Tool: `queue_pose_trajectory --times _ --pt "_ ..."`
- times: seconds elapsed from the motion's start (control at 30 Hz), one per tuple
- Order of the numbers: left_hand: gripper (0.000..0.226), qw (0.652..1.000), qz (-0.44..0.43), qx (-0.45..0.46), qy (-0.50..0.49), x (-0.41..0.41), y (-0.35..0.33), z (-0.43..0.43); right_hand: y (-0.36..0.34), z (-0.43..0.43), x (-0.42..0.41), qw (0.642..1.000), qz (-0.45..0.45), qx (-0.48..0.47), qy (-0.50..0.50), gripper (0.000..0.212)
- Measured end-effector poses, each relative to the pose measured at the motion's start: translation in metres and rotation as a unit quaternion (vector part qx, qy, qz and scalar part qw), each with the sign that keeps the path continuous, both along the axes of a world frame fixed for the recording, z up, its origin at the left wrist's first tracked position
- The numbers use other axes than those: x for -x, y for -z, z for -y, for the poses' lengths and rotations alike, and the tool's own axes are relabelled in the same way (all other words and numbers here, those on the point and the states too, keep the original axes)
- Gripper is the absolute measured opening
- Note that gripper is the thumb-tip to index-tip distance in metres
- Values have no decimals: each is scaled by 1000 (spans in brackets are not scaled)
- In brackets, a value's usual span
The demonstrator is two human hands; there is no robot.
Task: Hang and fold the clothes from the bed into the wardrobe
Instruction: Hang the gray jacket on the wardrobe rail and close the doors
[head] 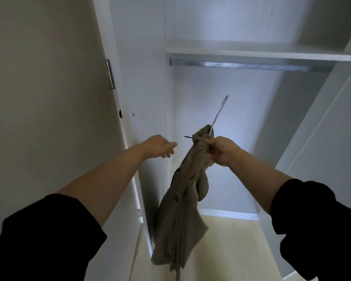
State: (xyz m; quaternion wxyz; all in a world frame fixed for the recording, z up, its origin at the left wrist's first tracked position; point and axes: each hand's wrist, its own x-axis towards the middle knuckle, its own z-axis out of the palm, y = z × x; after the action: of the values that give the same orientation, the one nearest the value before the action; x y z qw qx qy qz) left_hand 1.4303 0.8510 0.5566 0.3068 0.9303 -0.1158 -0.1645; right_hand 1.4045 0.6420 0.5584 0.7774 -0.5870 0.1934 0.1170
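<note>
Beige garment (182,199) hangs bunched on a wire hanger (219,113), well below the rail (251,66); lifted like this it could slide off, or the hook could miss the rail.
Open white wardrobe (221,27), shelf (251,54) over the rail, pale wood floor (227,250) below; right hand (221,151) grips cloth and hanger neck together, left hand (158,146) relaxed, holding nothing, just left.

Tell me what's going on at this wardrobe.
A person stands at the open wardrobe. Their right hand grips a beige garment bunched on a light hanger; the garment dangles below the hand. The hanger's hook points up toward the rail but is not on it yet. The left hand reaches out beside it, fingers relaxed, holding nothing.
</note>
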Motion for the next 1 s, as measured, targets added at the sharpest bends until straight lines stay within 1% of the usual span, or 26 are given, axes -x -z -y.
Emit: queue_pose_trajectory --times 0.03,0.07,0.1,0.13,0.2,0.3,0.37,0.47,0.57,0.7,0.73,0.87,0.93,1.0 --pt "51 996 -50 71 1 0 -11 3 -3 -1 -3 1000 -3 -7 3 16" --pt "54 991 -84 107 13 -1 -22 7 -6 -1 -7 1000 -4 -9 9 16" --pt "56 988 -100 113 32 -3 -29 11 -8 -3 -12 1000 -6 -8 15 16" --pt "54 988 -105 100 50 -6 -34 17 -9 -4 -18 1000 -7 0 22 15" --pt "43 991 -93 43 87 -12 -39 32 -9 -6 -29 999 -8 25 30 16" --pt "20 993 -34 -30 107 -30 -33 52 -6 -6 -49 998 3 52 26 14" --pt "15 995 0 -47 87 -48 -26 62 -2 -2 -67 998 14 60 15 13" --pt "25 995 46 -49 72 -81 -11 77 3 13 -103 998 22 61 6 11" --pt "36 996 75 -16 44 -119 6 95 5 30 -144 995 23 99 -11 7" --pt "35 989 128 56 -51 -178 23 114 2 51 -206 983 42 166 -59 19" --pt "34 986 139 60 -67 -194 24 118 -1 55 -221 979 46 180 -79 21" --pt "37 978 164 46 -123 -255 24 132 -16 66 -283 960 72 244 -117 15" --pt "37 972 173 39 -153 -281 25 135 -20 71 -310 952 86 268 -119 25" --pt "41 966 181 33 -179 -302 25 136 -20 78 -332 947 98 282 -117 25"
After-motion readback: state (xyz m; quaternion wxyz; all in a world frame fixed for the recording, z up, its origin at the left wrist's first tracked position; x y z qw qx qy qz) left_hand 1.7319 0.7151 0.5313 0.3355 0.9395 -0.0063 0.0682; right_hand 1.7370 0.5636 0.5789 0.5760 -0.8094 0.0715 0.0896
